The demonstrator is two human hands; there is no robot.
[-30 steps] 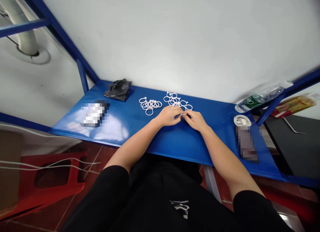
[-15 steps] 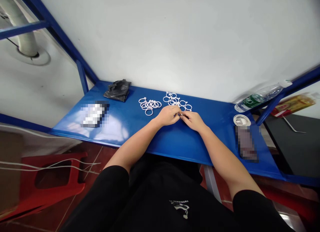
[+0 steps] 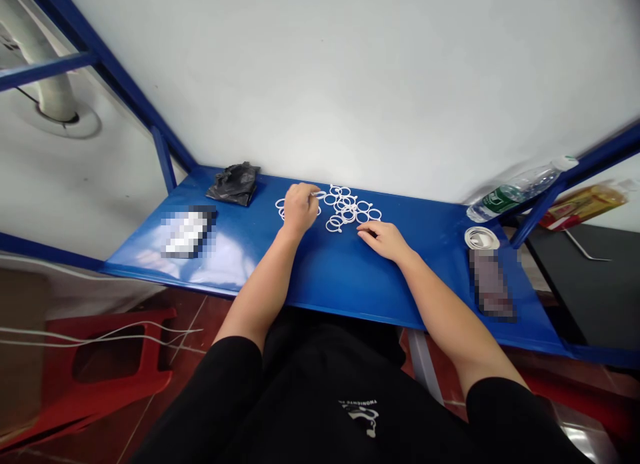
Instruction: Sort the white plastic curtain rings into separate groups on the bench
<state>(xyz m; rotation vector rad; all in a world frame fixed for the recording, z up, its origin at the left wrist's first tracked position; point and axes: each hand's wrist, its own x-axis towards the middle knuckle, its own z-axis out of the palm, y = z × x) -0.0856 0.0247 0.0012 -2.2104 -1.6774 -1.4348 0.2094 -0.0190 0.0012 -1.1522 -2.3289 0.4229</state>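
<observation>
My left hand [image 3: 300, 209] is over the left pile of white rings [image 3: 280, 207] and covers most of it. Pinched between its thumb and fingers is a white curtain ring [image 3: 319, 195], partly hidden by the fingers. Further right, my right hand [image 3: 384, 239] rests low over the table with thumb and fingers a little apart and nothing visible in them. Just beyond its fingertips lies a spread cluster of white curtain rings [image 3: 345, 203], several overlapping, each with a small eyelet.
A crumpled black plastic bag [image 3: 234, 183] and a blurred-out dark object [image 3: 189, 232] are on the left of the blue table [image 3: 345, 284]. On the right are a water bottle [image 3: 515, 196], a coiled white cable [image 3: 481, 239] and another blurred-out object [image 3: 491, 284]. A white wall [image 3: 360, 84] rises behind.
My hands were together; my left hand has moved left to the left pile and now holds a ring. More rings lie at the near side of the right cluster. My right hand has barely moved.
</observation>
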